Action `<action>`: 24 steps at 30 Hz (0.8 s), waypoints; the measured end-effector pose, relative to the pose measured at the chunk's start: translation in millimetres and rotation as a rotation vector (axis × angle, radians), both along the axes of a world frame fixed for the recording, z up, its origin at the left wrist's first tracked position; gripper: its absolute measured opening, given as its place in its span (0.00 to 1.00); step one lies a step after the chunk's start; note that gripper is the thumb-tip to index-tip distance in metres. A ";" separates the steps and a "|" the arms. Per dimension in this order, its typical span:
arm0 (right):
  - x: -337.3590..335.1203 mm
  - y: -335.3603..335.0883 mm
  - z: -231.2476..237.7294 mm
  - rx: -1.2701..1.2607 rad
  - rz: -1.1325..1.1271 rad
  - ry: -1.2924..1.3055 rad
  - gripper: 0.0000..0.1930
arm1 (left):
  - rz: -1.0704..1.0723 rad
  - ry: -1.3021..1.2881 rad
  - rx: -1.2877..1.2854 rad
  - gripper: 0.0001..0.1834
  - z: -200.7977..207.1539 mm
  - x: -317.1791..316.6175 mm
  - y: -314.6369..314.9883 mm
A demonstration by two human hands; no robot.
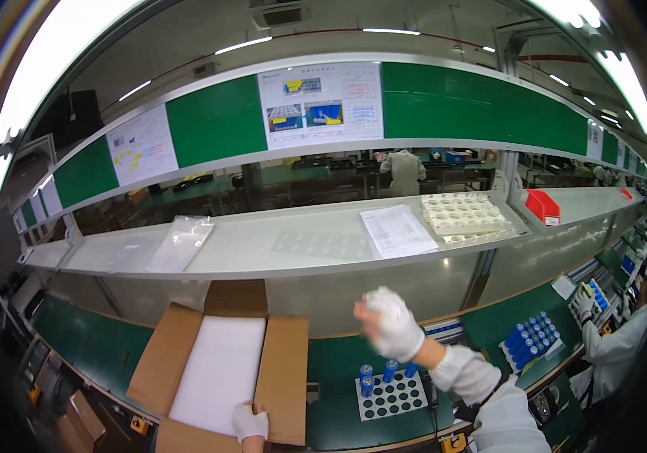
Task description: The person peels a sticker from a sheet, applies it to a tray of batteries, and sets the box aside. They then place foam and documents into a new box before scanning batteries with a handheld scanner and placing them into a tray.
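Workshop bench beneath a long grey shelf (pixel 263 235) and green display boards (pixel 210 117). Documents are mounted on the boards at about eye height, presumably so that they can be consulted without being handled. On the shelf are set a clear plastic sleeve (pixel 180 243), loose papers (pixel 399 230), a stack of cream moulded trays (pixel 465 211) and a red bin (pixel 543 205), an arrangement by which the green bench (pixel 97 340) appears to be left for the work itself.

At left, a cardboard carton (pixel 285 377) is placed with its flaps spread outward, so that its opening is unobstructed; a white foam-like sheet (pixel 221 370) is exposed within. The gloved left hand (pixel 250 421) is laid at the sheet's near right corner, beside the right flap, perhaps to steady it; whether anything is pinched cannot be told.

At centre, a white perforated tray (pixel 375 408) is set just right of the carton. A few blue cylinders (pixel 390 371) are stood upright at its far side, supported, it seems, by the holes. The right hand (pixel 390 325) is raised above them, fingers curled; because the fingertips are blurred, it cannot be told whether anything is held.

At right, more cylinders (pixel 531 343) are grouped upright near a co-worker (pixel 617 340) in pale clothing.
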State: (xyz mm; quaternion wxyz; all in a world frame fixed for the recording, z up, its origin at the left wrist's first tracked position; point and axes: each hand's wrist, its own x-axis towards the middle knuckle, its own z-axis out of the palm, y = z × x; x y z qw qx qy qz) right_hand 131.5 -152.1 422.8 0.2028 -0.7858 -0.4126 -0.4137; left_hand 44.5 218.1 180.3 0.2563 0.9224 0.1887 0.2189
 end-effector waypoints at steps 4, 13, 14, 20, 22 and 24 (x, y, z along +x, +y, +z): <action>-51.5 2.0 -115.5 0.014 0.307 0.359 0.11 | 0.017 0.059 0.000 0.12 7.0 -1.1 1.4; -114.4 6.9 -257.5 0.007 0.420 0.964 0.06 | 0.322 -0.010 -0.241 0.18 65.6 -31.7 28.2; -116.6 7.9 -260.6 -0.002 0.416 0.992 0.07 | 0.377 -0.024 -0.366 0.21 68.5 -35.4 46.2; -116.2 7.6 -262.1 0.052 0.317 1.082 0.07 | 0.408 -0.011 -1.383 0.36 40.2 0.4 119.6; -114.8 19.7 -261.6 0.068 0.331 1.084 0.08 | 0.559 0.084 -1.289 0.43 -0.3 12.4 160.4; -114.2 19.1 -254.5 0.085 0.292 1.052 0.08 | 0.571 0.146 -1.133 0.48 -17.3 48.2 137.3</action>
